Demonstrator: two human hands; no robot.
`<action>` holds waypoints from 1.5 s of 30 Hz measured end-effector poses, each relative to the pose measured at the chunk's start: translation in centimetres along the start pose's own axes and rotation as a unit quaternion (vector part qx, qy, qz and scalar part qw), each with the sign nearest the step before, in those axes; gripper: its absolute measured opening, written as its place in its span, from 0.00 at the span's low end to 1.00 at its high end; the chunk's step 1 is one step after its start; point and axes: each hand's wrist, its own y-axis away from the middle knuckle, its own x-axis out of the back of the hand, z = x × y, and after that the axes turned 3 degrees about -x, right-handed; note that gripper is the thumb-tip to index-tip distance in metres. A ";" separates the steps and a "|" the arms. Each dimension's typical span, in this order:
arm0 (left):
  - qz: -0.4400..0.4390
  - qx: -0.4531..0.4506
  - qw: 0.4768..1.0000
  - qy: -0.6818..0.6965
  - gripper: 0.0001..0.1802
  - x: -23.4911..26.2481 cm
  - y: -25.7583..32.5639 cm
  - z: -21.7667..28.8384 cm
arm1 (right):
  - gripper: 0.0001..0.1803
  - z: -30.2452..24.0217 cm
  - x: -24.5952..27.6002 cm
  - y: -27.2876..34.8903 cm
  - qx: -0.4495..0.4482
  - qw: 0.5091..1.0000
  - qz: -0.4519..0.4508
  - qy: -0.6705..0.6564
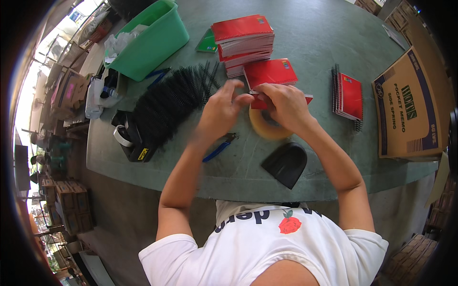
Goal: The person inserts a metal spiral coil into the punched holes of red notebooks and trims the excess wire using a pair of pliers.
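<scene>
Both hands meet at the centre of the frame, above the roll of tape (267, 126). The left hand (220, 112) has its fingers pinched toward the thumb, closed on a small item or a tape end; which one cannot be told, as the hand is blurred. The right hand (285, 106) is closed over the near edge of a red notebook (270, 72) lying flat on the table (315, 38), just above the tape roll.

Judgement on the step: the work calls for steadying the notebook with the right grip while the left pulls evenly, keeping the wrists low over the table.

Edges and room: the black spiral coils (169, 102) lie just left of the left hand and could catch a sleeve or finger. The blue-handled pliers (220, 147) sit directly below the left wrist. A black curved holder (286, 164) lies lower right of centre, near the table's front edge. The stacked red notebooks (243, 40) stand above the hands; bound notebooks (348, 97) and a cardboard box (410, 107) occupy the right. Open surface remains between the right forearm and the bound notebooks.
</scene>
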 end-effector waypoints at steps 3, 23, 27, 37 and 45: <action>-0.043 -0.088 0.994 -0.037 0.14 1.2 0.4 -1.4 | 0.07 -0.4 0.2 -0.2 0.021 1.000 -0.008 0.006; 0.201 -0.227 0.948 -0.100 0.27 -0.3 2.8 2.9 | 0.11 4.8 5.4 1.9 -0.182 0.927 -0.091 -0.316; 0.096 -0.162 0.972 -0.143 0.21 0.0 1.5 2.8 | 0.11 5.5 2.5 3.4 -0.217 0.865 -0.032 -0.451; 0.210 -0.263 0.934 -0.120 0.18 1.6 -0.7 3.5 | 0.09 5.5 2.8 4.8 -0.202 0.863 -0.012 -0.463; 0.259 -0.255 0.924 -0.118 0.15 1.3 -1.5 4.4 | 0.09 5.4 2.9 4.8 -0.202 0.863 -0.022 -0.463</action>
